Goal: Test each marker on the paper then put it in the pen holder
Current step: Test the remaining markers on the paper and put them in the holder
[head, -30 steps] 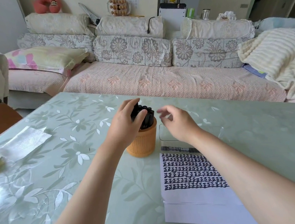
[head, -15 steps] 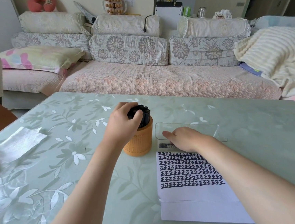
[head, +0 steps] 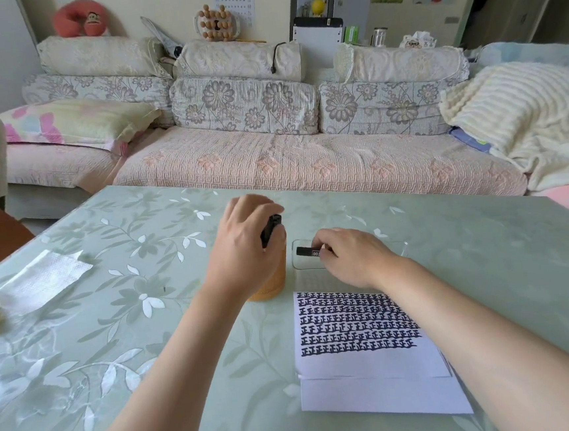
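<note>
Marker (head: 308, 251) in right hand (head: 352, 257), long axis sideways, end pointing left

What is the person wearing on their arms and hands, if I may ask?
Nothing that shows: the left hand and right hand are ungloved, and no sleeve, watch or bracelet appears anywhere up to the frame edge.

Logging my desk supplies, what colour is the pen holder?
The pen holder is orange-tan, best seen in the head view.
</note>
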